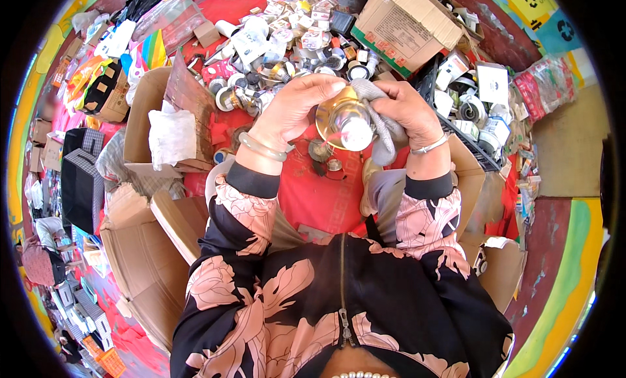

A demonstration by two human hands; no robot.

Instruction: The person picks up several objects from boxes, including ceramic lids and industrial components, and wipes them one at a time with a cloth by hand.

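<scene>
In front of my chest, my left hand (289, 110) grips the rim of a round gold-coloured lamp fitting (330, 120) with a bright white centre. My right hand (409, 112) is closed on a grey knitted cloth (385, 140), perhaps a glove, pressed against the fitting's right side. The cloth hides part of that rim, and its loose end hangs below my fingers. Beneath the fitting, small dark round parts with thin wires (321, 151) lie on the red floor covering (319, 198).
A large heap of lamps and small boxes (280, 42) spreads ahead. Behind it at right stands a cardboard carton (407, 29); nearer right is a black crate (466, 140) of lamp parts. Open cartons (140, 260) flank my left side, with another (505, 273) at lower right.
</scene>
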